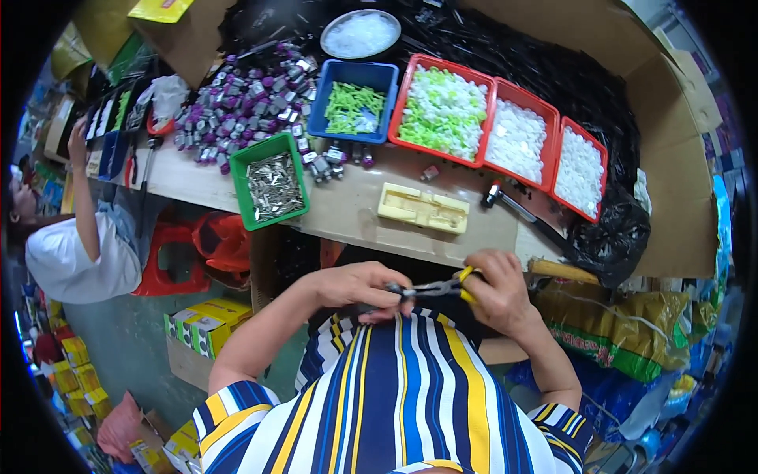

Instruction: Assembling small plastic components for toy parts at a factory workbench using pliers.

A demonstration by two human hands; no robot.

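Note:
My right hand [499,294] is closed round the yellow handles of a pair of pliers [433,290], whose metal jaws point left. At the jaws' tip is a small dark part [394,288], pinched in the fingers of my left hand [355,286]. Its exact kind is too small to make out. Both hands are in front of my body, just off the near edge of the table. On the table beyond them lies a pale yellow grooved block [423,208]. To its right rests a hammer-like tool [512,207] with a dark handle.
Along the table stand a green tray [303,207] of metal pieces, a blue tray [315,118] of green parts and red trays [399,136] of white and green parts. Purple-and-grey parts [245,107] are heaped at left. A person [83,253] is at far left, near a red stool [170,257].

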